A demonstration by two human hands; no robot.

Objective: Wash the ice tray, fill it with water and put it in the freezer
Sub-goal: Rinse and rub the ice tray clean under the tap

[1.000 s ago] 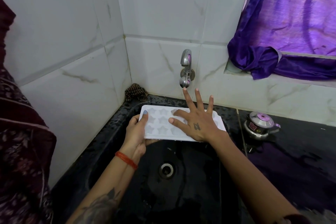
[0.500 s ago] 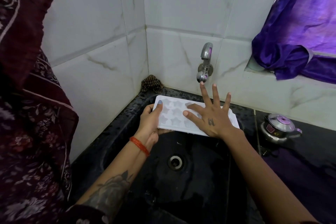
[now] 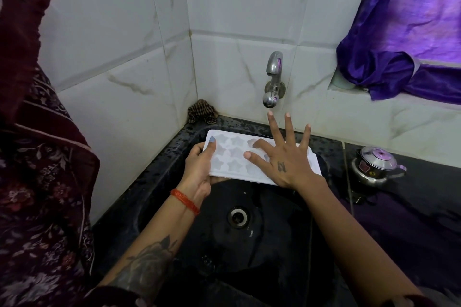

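A white ice tray [image 3: 232, 154] with star-shaped cups is held level over the black sink [image 3: 274, 237], just below the steel tap [image 3: 273, 80]. My left hand [image 3: 199, 169] grips the tray's left end, thumb on top. Over the tray's right half lies my right hand [image 3: 282, 157], flat with the fingers spread, thumb and forefinger on the cups, other fingertips pointing up toward the tap's spout. No water stream shows from the tap.
The drain [image 3: 238, 217] sits in the sink's middle. A brown scrubber cloth [image 3: 202, 111] lies in the back left corner. A small steel kettle [image 3: 376, 164] stands on the black counter at right. Purple cloth [image 3: 404, 32] hangs at the window, a dark red patterned cloth [image 3: 32, 157] at left.
The view has shifted, so the sink and tray sit further right in the frame. Both hands keep the same hold on the tray; my right hand's fingers stay spread over it.
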